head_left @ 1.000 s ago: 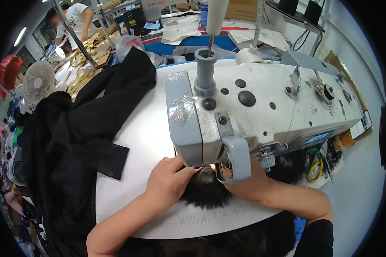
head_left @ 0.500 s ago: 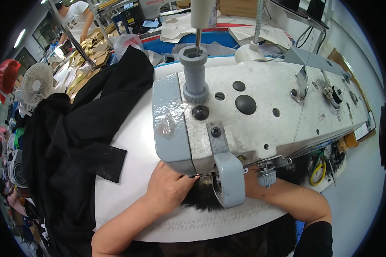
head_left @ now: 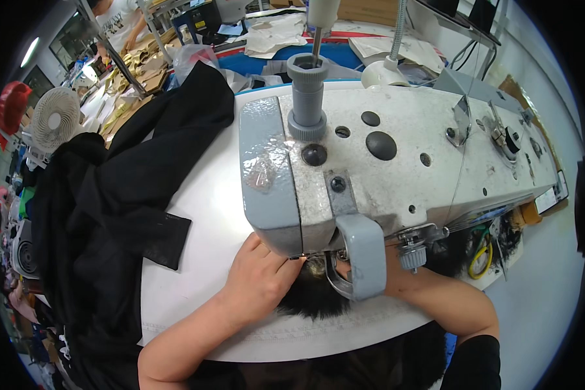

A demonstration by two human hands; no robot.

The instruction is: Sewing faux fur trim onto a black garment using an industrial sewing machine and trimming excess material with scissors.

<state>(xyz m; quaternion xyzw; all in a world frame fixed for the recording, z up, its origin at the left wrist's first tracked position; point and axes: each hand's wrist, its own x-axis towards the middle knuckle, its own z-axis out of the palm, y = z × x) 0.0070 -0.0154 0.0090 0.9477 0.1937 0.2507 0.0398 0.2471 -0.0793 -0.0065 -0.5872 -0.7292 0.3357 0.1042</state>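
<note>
A white industrial sewing machine (head_left: pixel 458 175) stands over a white work surface (head_left: pixel 175 305). Under its needle area lies a piece of black fur (head_left: pixel 315 296), its hairs spreading toward me. My left hand (head_left: pixel 257 276) is at the fur's left edge, thumb and fingers closed together on it, fingertips partly hidden under the machine head. On the other side, my right hand (head_left: pixel 392 263) reaches in behind the grey curved lever (head_left: pixel 364 257). Lever and machine body cover most of its fingers, so their grip does not show.
Black cloth (head_left: pixel 133 188) is heaped along the left side. Yellow-handled scissors (head_left: pixel 481 260) lie at the right beside black fur scraps. A white fan (head_left: pixel 56 120) stands at far left. Beyond it, a person in a white shirt (head_left: pixel 120 23) works at a cluttered table.
The view has shifted slightly, so the machine head sits higher and farther right. More of the fur shows beside my left hand. Both hands stay close to the needle area.
</note>
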